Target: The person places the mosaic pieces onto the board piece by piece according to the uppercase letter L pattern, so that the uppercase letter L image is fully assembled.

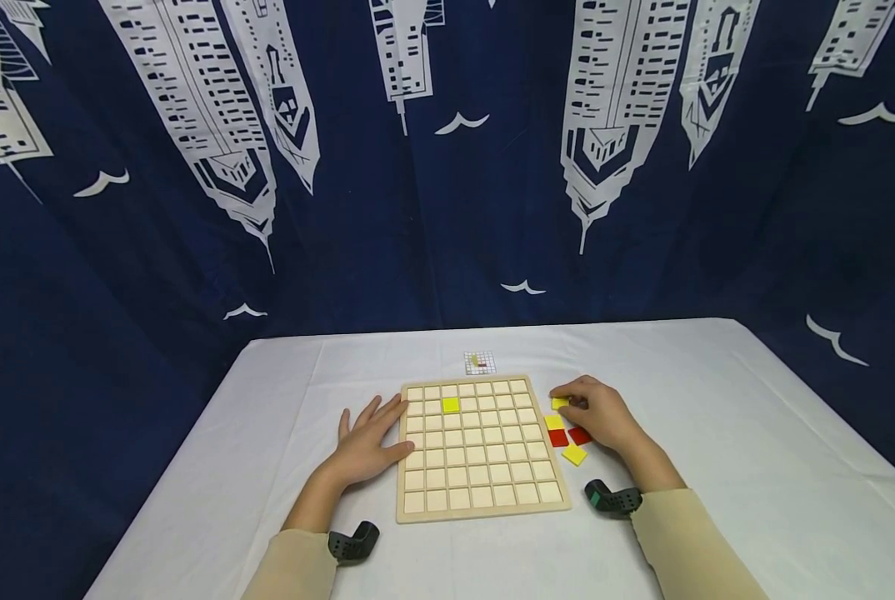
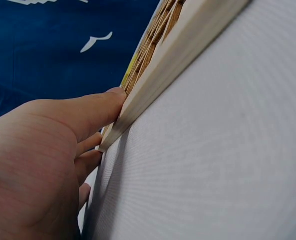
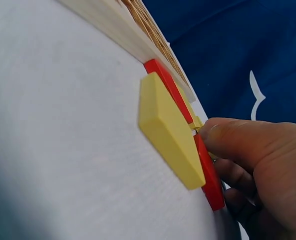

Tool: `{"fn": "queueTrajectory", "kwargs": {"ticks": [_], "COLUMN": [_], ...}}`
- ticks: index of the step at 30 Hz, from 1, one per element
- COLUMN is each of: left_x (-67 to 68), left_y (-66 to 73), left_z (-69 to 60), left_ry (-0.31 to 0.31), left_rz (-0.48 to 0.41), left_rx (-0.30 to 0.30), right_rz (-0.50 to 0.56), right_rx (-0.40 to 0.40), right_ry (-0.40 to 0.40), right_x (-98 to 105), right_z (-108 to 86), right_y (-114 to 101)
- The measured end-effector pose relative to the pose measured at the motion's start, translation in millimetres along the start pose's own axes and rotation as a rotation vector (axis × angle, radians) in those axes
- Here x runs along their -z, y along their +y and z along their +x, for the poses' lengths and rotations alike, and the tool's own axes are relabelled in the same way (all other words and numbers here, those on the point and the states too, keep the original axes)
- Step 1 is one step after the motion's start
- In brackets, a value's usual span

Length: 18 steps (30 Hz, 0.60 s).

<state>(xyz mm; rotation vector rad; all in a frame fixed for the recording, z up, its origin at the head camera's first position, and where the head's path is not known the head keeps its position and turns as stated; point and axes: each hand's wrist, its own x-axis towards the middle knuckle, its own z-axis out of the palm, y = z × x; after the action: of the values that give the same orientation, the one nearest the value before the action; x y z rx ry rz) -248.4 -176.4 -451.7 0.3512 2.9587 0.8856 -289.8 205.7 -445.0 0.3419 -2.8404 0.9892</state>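
Observation:
A wooden grid board [image 1: 485, 514] with pale square cells lies flat on the table. One yellow square tile [image 1: 451, 405] sits in a cell near its upper left. My left hand [image 1: 365, 450] rests on the board's left edge, fingers spread and straight, thumb on the rim [image 2: 152, 75]. Right of the board, my right hand [image 1: 601, 412] pinches a yellow tile [image 1: 560, 402] between thumb and fingers. Beside that hand lie another yellow tile [image 1: 554, 422], a red tile [image 1: 558, 438], a second red tile [image 1: 579, 436] and a nearer yellow tile [image 3: 170, 132]. The right fingertips are partly hidden in the right wrist view.
A small printed grid card [image 1: 480, 363] with coloured marks lies just beyond the board's far edge. White cloth [image 1: 755, 467] covers the table. A dark blue curtain [image 1: 447, 208] with white building prints hangs behind it. Black bands sit on both wrists.

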Motion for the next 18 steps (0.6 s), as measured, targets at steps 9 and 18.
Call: {"fn": "queueTrajectory", "kwargs": {"ticks": [9,18], "left_x": [0.2,0.9], "left_y": [1.4,2.4], "left_z": [1.4,-0.1], "left_ry": [0.005,-0.001], "left_rz": [-0.008,-0.012], "left_rx": [0.012,0.015], "right_rz": [0.008,0.036], "right_rx": [-0.004,0.009], "right_ry": [0.008,0.010], "right_x": [2,4], "right_z": [1.5,0.6], "right_y": [-2,-15]}}
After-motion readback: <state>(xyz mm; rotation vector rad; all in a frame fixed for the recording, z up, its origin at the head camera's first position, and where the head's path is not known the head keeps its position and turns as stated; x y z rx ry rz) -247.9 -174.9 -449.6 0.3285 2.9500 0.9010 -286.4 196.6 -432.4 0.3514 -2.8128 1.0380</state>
